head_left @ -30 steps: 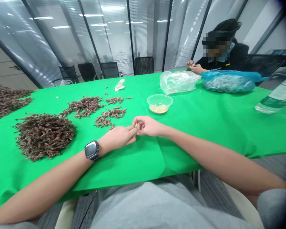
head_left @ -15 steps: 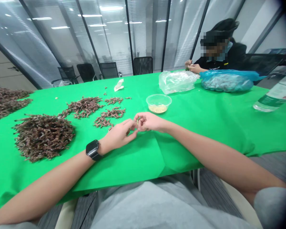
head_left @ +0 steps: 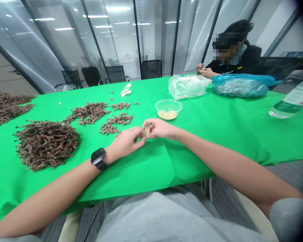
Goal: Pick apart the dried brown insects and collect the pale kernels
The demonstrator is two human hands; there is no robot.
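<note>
My left hand (head_left: 127, 140), with a black watch on its wrist, meets my right hand (head_left: 158, 128) at the fingertips above the green cloth. Both are closed in a pinch, and whatever lies between the fingers is too small and hidden to name. Just beyond my right hand stands a clear plastic bowl (head_left: 168, 105) with pale yellowish bits (head_left: 167, 115) in its bottom. Small clusters of brown, dried, twig-like pieces (head_left: 109, 128) lie beside my left hand. Farther left are a loose spread of them (head_left: 91, 112) and a big heap (head_left: 47, 144).
Another brown heap (head_left: 7, 106) lies at the far left. A crumpled white scrap (head_left: 126, 89) is at the back. A clear plastic bag (head_left: 188, 86), a filled blue bag (head_left: 242, 85) and a bottle (head_left: 290, 102) stand right. Behind the bags sits a person (head_left: 229, 64), hands together.
My fingertips have shifted very slightly, the left ones curling a little closer to the right. Everything else stays where it was.
</note>
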